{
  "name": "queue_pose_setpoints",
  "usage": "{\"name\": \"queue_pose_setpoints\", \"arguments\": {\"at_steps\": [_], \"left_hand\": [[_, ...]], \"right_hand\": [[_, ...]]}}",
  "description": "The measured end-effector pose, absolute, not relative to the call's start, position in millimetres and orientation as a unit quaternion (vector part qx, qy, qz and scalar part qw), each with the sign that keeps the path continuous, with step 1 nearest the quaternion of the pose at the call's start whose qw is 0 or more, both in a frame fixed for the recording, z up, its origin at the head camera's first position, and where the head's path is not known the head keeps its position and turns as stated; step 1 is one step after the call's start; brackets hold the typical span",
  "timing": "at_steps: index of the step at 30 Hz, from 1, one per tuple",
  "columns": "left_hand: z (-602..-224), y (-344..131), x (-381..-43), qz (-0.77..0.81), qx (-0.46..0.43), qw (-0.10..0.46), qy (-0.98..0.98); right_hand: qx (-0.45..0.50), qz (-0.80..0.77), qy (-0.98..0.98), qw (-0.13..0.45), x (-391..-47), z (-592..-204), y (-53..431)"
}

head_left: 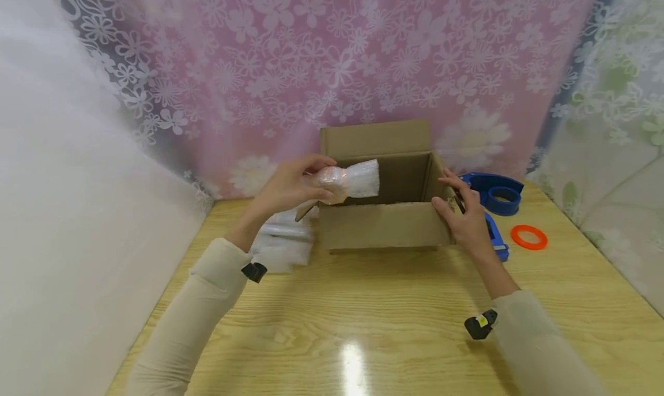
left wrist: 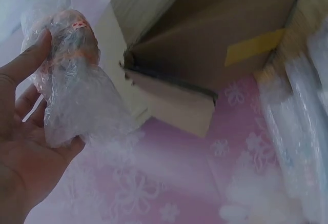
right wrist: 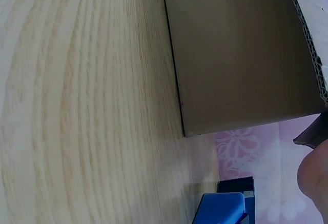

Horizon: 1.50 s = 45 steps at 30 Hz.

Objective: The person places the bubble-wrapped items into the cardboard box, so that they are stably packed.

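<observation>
My left hand (head_left: pixel 287 187) holds a bundle (head_left: pixel 360 180) wrapped in clear bubble wrap, with an orange-red band round its middle. Thumb and fingers pinch one end, while the loose, crumpled end points right, over the opening of a cardboard box (head_left: pixel 386 229). In the left wrist view the wrap (left wrist: pixel 84 98) looks crinkled and hides what is inside. The box stands upright with its back flap raised against the curtain. My right hand (head_left: pixel 467 217) grips the box's right edge near the front corner, thumb in front. Only a fingertip of it shows in the right wrist view.
More clear plastic-wrapped packs (head_left: pixel 282 240) lie on the wooden table (head_left: pixel 321 321) left of the box. To the right are a blue tape dispenser (head_left: pixel 503 201), another blue tool (head_left: pixel 496 240) and an orange ring (head_left: pixel 529 237). A pink floral curtain (head_left: pixel 332 56) hangs behind.
</observation>
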<state>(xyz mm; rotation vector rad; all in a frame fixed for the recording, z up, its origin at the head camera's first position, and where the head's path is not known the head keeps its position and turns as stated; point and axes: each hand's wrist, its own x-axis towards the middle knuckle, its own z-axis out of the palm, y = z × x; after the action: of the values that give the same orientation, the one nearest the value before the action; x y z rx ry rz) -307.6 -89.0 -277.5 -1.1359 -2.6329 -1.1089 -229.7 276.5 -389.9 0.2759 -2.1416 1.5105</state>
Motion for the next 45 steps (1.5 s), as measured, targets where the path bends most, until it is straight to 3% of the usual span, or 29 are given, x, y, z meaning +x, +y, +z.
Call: {"name": "queue_pose_setpoints", "arguments": {"at_steps": [16, 19, 32, 45], "left_hand": [[-307.3, -25.6, -328.1, -0.326, -0.357, 0.016, -0.875], [-313.9, -21.1, -330.5, -0.367, -0.361, -0.010, -0.857], [-337.2, -7.0, -337.5, -0.356, -0.344, -0.028, -0.869], [-334.9, 2.1, -338.8, -0.328, -0.363, -0.058, -0.870]], "right_hand": [[0.100, 0.552, -0.784, 0.264, -234.3, -394.4, 267.7], [0.101, 0.549, -0.786, 0.266, -233.3, -394.3, 266.0], [0.092, 0.552, -0.785, 0.265, -230.6, -397.4, 265.6], [0.095, 0.546, -0.783, 0.284, -230.7, -392.0, 270.7]]}}
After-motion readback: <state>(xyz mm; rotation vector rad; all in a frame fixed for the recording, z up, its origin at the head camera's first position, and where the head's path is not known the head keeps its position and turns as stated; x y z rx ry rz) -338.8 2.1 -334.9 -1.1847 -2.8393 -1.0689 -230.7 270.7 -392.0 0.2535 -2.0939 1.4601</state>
